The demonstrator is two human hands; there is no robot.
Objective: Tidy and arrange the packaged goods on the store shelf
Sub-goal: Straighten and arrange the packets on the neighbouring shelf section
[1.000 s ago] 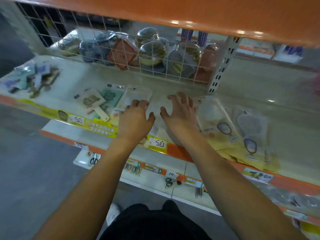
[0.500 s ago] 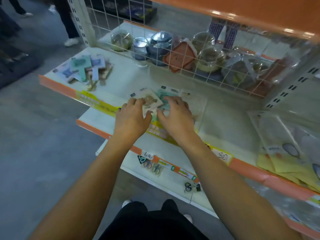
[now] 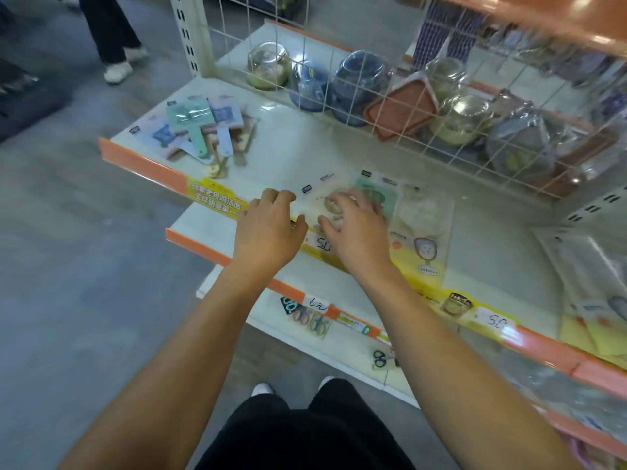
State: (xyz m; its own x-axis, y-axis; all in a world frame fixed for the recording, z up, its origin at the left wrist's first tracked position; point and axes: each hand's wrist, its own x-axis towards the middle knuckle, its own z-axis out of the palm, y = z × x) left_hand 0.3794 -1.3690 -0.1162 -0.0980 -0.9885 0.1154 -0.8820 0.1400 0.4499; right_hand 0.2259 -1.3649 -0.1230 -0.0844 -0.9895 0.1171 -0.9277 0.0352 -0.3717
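Left hand: the left hand (image 3: 268, 232) hovers at the shelf (image 3: 298, 154) front lip, fingers curled downward and a little apart; whether the tips hold the packet edge I cannot tell.
Right hand: the right hand (image 3: 356, 228) lies palm-down, fingers spread and bent, fingertips pressing on the beige packet (image 3: 322, 195); a pinch is not visible.
Task's thing: the beige packet lies flat directly under the right fingertips and just right of the left fingertips, its printed top end pointing away from the fingers.
Neighbours: a green packet (image 3: 383, 193) sits partly under the right fingers' far side, overlapping the beige one; a clear packet (image 3: 420, 228) with a cartoon mirror label lies just beyond the right little finger.
Other stock: a loose pile of blue and green packets (image 3: 200, 127) lies well to the left of the left fingers; more packets (image 3: 590, 283) lie far out past the right wrist.
Behind: a wire grid (image 3: 373, 93) stands beyond the fingertips, with wrapped jars (image 3: 359, 83) behind it.
Handling, judged: these look like light, thin, card-backed film sleeves; stiff enough to slide as a sheet, slick enough to skate over each other, prone to creasing if squeezed mid-face.
Where to hold, judged: thumb under the near edge and fingers on top, or flat palms at the two long sides to square the overlap.
Risk, judged: pushing one packet may drag the green one beneath askew.
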